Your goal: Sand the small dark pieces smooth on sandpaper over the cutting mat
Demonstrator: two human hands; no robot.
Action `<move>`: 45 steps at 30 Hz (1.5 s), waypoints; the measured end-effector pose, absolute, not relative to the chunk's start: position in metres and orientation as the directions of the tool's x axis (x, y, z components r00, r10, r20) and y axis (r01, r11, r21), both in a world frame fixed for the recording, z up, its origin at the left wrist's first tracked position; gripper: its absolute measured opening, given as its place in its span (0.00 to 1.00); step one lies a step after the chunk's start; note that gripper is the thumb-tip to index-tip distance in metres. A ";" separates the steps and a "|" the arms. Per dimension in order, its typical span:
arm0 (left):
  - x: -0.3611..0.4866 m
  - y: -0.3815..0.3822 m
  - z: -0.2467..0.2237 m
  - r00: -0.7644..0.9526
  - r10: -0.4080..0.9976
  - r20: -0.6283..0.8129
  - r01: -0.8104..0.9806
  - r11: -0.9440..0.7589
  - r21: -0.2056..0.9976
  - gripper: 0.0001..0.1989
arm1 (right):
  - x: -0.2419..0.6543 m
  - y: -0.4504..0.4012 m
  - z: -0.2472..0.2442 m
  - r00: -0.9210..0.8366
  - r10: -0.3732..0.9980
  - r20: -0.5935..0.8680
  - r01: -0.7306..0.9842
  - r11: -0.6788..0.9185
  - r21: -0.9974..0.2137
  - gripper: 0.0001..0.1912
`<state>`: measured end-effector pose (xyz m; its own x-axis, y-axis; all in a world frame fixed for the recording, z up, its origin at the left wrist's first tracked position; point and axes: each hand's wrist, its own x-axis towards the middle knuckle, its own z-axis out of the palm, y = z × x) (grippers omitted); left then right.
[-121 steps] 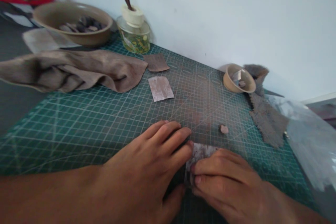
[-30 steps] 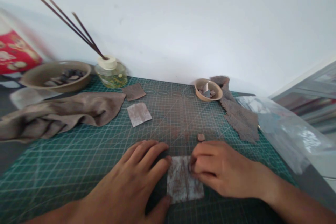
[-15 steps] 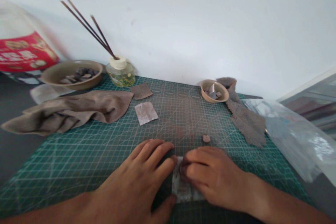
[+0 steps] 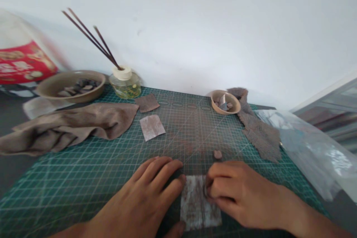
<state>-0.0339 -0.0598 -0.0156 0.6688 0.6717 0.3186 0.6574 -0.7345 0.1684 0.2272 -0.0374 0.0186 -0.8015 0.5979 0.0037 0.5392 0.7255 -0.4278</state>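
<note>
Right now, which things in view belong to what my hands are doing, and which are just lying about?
In use, it seems:
streaked sheet: left hand at one edge, right hand over the opposite side
green mat beneath

Probably just lying about:
reed diffuser
red-and-white package
clear plastic bag

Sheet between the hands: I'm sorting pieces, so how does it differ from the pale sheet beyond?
The sheet between the hands shows dark streaks; the pale sheet looks more even. The sheet between the hands has the left hand and right hand at its sides; the pale sheet lies apart from both. Both lie on the green mat.
</note>
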 end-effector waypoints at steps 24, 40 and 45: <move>-0.032 -0.065 -0.008 0.626 0.744 0.233 0.694 -0.668 0.267 0.24 | 0.222 -0.037 0.013 -0.822 0.558 0.115 0.493 0.798 -0.346 0.07; -0.031 -0.065 -0.005 0.628 0.754 0.191 0.693 -0.654 0.303 0.21 | 0.225 -0.033 0.016 -0.834 0.552 -0.013 0.501 0.745 -0.440 0.07; -0.030 -0.064 -0.004 0.629 0.758 0.173 0.694 -0.648 0.315 0.21 | 0.219 -0.037 0.015 -0.803 0.588 0.097 0.529 0.778 -0.340 0.06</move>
